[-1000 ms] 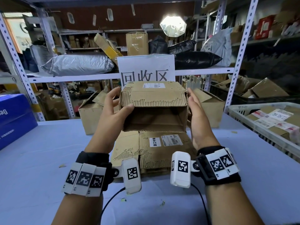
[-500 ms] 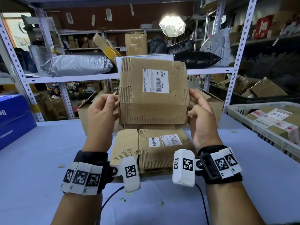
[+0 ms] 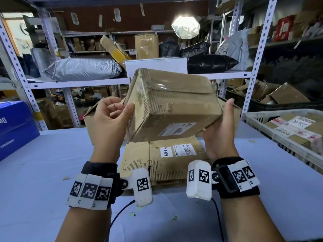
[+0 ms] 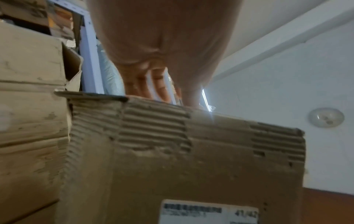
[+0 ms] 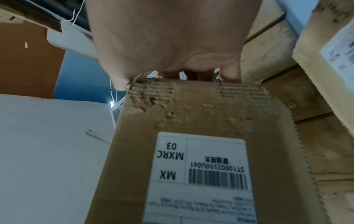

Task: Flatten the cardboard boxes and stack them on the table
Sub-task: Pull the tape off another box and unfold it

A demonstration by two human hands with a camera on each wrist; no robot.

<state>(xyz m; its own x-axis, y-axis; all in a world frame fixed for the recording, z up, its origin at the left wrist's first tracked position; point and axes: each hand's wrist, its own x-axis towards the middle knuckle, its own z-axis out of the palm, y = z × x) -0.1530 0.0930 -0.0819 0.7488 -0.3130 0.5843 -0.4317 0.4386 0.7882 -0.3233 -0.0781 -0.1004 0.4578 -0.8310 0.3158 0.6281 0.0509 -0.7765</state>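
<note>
The box (image 3: 172,105) is held tilted in the air above the bench (image 3: 43,172), taped face toward the camera, label on its lower side. The left hand (image 3: 110,117) pinches the box's left edge between thumb and curled fingers. The right hand (image 3: 219,130) supports the lower right corner, thumb up along the side, fingers wrapped underneath. Directly below, the flat stack (image 3: 164,159) lies on the bench. A white crate (image 3: 258,130) holding parcels stands at the right
</note>
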